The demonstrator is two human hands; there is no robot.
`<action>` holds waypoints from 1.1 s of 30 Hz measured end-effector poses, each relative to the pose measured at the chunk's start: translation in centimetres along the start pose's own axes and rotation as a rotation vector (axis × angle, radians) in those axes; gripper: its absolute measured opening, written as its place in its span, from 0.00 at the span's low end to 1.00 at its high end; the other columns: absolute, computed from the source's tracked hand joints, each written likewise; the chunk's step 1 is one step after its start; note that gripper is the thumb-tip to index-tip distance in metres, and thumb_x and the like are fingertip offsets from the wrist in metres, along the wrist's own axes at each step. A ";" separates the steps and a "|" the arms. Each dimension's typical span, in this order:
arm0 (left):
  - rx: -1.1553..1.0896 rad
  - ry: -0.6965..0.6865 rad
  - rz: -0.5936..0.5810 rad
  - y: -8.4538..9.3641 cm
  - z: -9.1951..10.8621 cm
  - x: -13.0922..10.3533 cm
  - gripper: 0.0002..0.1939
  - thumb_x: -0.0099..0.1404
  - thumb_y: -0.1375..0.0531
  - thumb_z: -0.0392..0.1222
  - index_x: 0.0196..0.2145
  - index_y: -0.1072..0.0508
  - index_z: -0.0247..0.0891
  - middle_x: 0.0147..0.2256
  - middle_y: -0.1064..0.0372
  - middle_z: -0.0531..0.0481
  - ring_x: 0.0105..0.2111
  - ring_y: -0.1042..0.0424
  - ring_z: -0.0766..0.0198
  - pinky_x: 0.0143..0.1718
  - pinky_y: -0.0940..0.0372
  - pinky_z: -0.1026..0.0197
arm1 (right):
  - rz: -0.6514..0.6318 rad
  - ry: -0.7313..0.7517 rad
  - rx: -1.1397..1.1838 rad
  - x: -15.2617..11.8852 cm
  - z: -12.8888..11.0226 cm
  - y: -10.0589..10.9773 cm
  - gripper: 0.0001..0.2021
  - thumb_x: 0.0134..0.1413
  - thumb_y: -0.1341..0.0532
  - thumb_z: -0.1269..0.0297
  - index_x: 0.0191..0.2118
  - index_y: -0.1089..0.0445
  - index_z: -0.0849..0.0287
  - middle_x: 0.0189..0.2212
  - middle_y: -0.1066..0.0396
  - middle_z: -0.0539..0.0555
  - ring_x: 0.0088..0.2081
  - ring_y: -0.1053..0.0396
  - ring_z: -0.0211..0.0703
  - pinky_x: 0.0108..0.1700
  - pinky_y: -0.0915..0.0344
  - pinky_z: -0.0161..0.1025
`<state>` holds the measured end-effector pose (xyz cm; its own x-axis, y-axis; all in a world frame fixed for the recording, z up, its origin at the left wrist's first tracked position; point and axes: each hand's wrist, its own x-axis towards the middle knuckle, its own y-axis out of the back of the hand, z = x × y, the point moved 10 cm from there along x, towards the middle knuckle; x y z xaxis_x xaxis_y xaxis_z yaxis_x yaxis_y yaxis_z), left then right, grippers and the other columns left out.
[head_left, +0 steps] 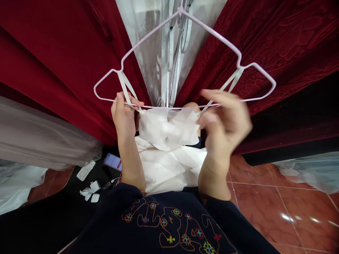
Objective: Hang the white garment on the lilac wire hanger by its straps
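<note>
A white garment (169,128) with thin straps hangs from a pale lilac hanger (212,31), and its lower folds spread over my lap. My left hand (124,114) is closed around the left strap (125,86), close to the hanger's bottom bar. Beside the right strap (228,80), my right hand (225,121) is blurred by motion. Its thumb and index finger are apart, and I see nothing held between them. Part of the right strap passes behind this hand.
Dark red curtains (63,53) flank a whitish metal frame (167,63) behind the hanger. At lower left, a lit phone (113,161) and a white charger (94,187) lie on a black surface (60,211). Reddish tiles (259,197) cover the floor at right.
</note>
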<state>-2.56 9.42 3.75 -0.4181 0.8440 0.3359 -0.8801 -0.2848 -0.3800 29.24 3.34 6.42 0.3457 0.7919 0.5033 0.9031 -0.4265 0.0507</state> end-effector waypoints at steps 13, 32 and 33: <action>0.265 0.012 -0.273 -0.3 1.9 -3.4 0.25 0.73 0.32 0.65 0.30 0.18 0.41 0.28 0.23 0.45 0.29 0.27 0.58 0.26 0.36 0.58 | -0.332 0.147 -0.073 0.1 2.7 -7.6 0.15 0.71 0.36 0.47 0.44 0.16 0.51 0.35 0.26 0.50 0.34 0.33 0.35 0.35 0.40 0.39; 0.133 0.116 0.010 6.5 0.5 -0.7 0.16 0.71 0.30 0.52 0.53 0.17 0.45 0.63 0.21 0.42 0.37 0.19 0.61 0.31 0.31 0.62 | -0.292 0.173 -0.037 -0.2 2.9 -8.5 0.14 0.72 0.35 0.49 0.44 0.16 0.52 0.35 0.27 0.50 0.33 0.34 0.34 0.33 0.42 0.39; 0.090 0.136 -0.072 4.6 -0.2 -1.2 0.17 0.71 0.31 0.52 0.53 0.17 0.43 0.60 0.19 0.40 0.42 0.17 0.58 0.35 0.27 0.62 | -0.279 0.173 -0.022 -0.3 2.9 -8.8 0.14 0.72 0.35 0.49 0.44 0.17 0.52 0.35 0.27 0.51 0.35 0.32 0.35 0.34 0.40 0.39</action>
<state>-6.08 7.17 1.45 -0.3243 0.9157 0.2374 -0.9258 -0.2556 -0.2787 21.92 8.13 3.30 0.0357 0.7942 0.6066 0.9504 -0.2146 0.2251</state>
